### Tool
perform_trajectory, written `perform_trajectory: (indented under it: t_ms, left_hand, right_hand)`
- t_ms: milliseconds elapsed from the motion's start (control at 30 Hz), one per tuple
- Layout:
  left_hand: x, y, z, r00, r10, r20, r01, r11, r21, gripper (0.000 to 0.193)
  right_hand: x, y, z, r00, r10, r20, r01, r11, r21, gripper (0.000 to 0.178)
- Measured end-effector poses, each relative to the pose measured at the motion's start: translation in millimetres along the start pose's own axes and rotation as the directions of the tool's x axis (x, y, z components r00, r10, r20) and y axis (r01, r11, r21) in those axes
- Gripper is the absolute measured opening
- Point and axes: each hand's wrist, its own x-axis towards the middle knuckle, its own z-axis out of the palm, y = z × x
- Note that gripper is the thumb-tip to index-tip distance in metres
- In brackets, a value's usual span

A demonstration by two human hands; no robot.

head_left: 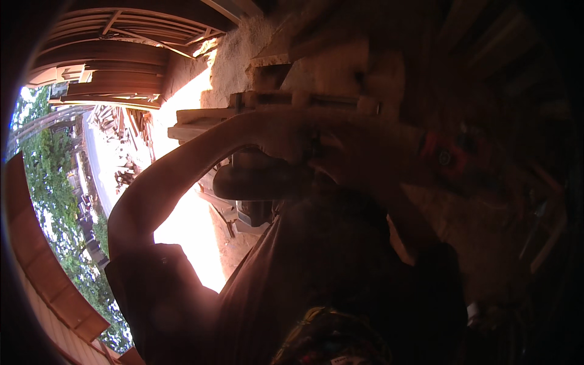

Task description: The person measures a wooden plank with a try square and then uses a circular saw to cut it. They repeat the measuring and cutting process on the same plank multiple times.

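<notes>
In deep shade in front of my chest, my two hands come together. My left hand (281,141) reaches in from the left, its fingers curled around a small dark thing I cannot make out. My right hand (342,157) meets it from the right, fingers bent toward the same spot. Just below my left hand is a thick, rounded brown piece (258,184), perhaps wood. Beyond both hands lie wooden boards (204,117) and a long dark bar or rail (322,100). Shadow hides the details between my fingers.
Stacked timber (115,79) fills the upper left. Scrap wood (125,146) lies outside in bright sun. A red object (443,157), perhaps a power tool or machine, is at the right. Sawdust-coloured ground (240,52) shows beyond the boards.
</notes>
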Motion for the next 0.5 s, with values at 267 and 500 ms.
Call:
perform_trajectory:
  t_ms: [267,500]
  left_hand:
    - [0.1,0.9,6.9,0.993,0.069,-0.095,-0.060,0.994,0.090,0.066]
    - [11.7,4.8,20.6,0.981,0.091,-0.173,-0.074,0.992,0.101,0.066]
  right_hand:
    - [4.3,5.1,-5.5,0.999,-0.041,0.025,0.045,0.987,-0.153,0.062]
    - [-1.2,14.1,-3.3,0.994,-0.103,0.046,0.111,0.965,-0.236,0.059]
